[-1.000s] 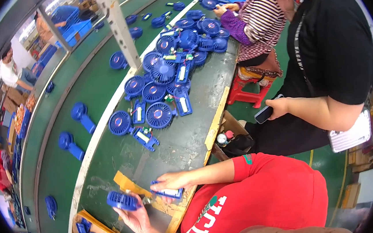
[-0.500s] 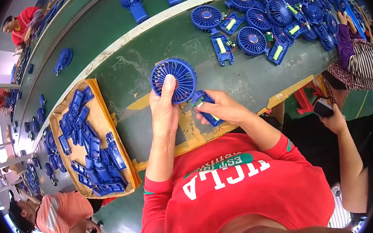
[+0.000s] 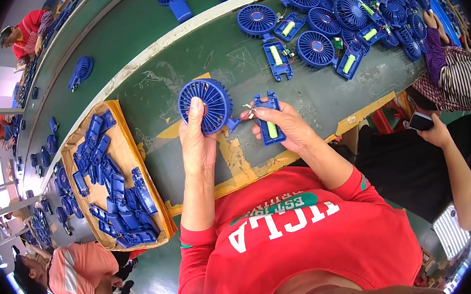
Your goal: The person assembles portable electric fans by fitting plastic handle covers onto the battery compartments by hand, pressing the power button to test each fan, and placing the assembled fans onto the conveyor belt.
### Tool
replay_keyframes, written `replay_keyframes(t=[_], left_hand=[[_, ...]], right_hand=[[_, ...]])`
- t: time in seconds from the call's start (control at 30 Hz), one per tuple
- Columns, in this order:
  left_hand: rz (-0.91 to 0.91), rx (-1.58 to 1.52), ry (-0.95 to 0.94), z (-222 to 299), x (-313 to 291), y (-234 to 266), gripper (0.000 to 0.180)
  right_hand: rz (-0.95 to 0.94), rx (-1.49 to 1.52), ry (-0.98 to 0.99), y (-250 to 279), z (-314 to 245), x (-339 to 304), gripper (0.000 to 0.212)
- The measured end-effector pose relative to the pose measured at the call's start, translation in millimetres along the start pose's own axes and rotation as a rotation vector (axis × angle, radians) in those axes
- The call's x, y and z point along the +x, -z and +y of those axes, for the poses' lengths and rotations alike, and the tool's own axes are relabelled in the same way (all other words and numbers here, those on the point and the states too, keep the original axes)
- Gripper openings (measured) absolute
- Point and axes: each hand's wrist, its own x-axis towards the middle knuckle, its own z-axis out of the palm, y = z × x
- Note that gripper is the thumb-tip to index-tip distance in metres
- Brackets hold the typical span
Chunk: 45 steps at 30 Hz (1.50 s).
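My left hand grips a round blue fan head by its lower edge, holding it above the green workbench. Just to its right, my right hand holds the fan's blue handle half, open side up, with a pale green battery cell in it. Thin wires run between the fan head and the handle. Both hands are close together over a yellow tape mark on the bench.
A cardboard tray of several blue handle shells lies at my left. Several more blue fans with batteries lie at the far right. Other people sit along the bench; one on my right holds a phone.
The view swung from the right end of the bench to straight down. My hands lifted the fan head and handle from the bench and now hold them slightly apart, the handle's open side up.
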Motion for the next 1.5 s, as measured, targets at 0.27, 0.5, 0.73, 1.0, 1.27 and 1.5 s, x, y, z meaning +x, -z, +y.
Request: replay_keyframes(t=[0.27, 0.5, 0.73, 1.0, 1.27, 1.5], left_hand=[[0.029, 0.019, -0.039, 2.2, 2.6, -5.7, 0.042], [-0.052, 0.004, 0.017, -0.7, -3.8, -18.4, 0.046], [-0.104, 0.161, -0.033, -4.4, -8.2, -20.7, 0.045], [-0.031, 0.222, -0.088, -10.3, -11.5, -17.1, 0.034], [-0.049, 0.219, -0.085, -10.7, -8.7, -22.8, 0.034], [-0.003, 0.316, -0.129, -14.5, -4.9, -20.2, 0.042]], right_hand=[[-0.216, 0.049, 0.029, 5.2, -5.2, -13.5, 0.025], [-0.423, -0.082, -0.251, -3.4, -10.0, -21.5, 0.018], [-0.418, -0.034, -0.372, -1.3, -4.2, -17.6, 0.024], [-0.188, -0.499, -0.058, -12.4, 5.0, -18.5, 0.018], [-0.165, -0.514, 0.025, -20.5, 0.5, -21.4, 0.016], [-0.127, -0.743, 0.203, -16.3, 5.9, -15.8, 0.023]])
